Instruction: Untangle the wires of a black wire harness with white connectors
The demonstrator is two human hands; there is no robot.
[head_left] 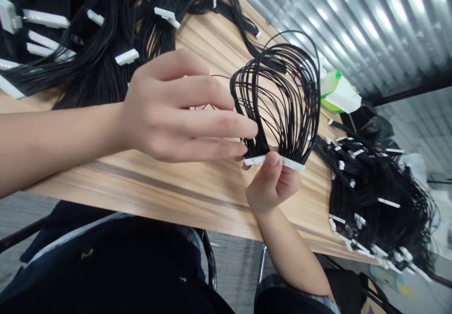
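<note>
My right hand [273, 184] pinches a long white multi-pin connector [291, 164] with its thumb on top, fingers curled beneath. Dozens of thin black wires rise from the connector and loop back as a wire harness [275, 97]. My left hand [176, 107] comes in from the left, its fingertips against the wires just above the connector. Its thumb is hidden. Both hands are over a wood-grain table [169, 177].
Heaps of black wire harnesses with white connectors lie at the table's far left [102, 74] and right [374, 196]. A green-and-white package [339, 92] sits by the far edge, near a corrugated metal wall [353, 22]. My dark-clothed lap [106, 267] lies below the near edge.
</note>
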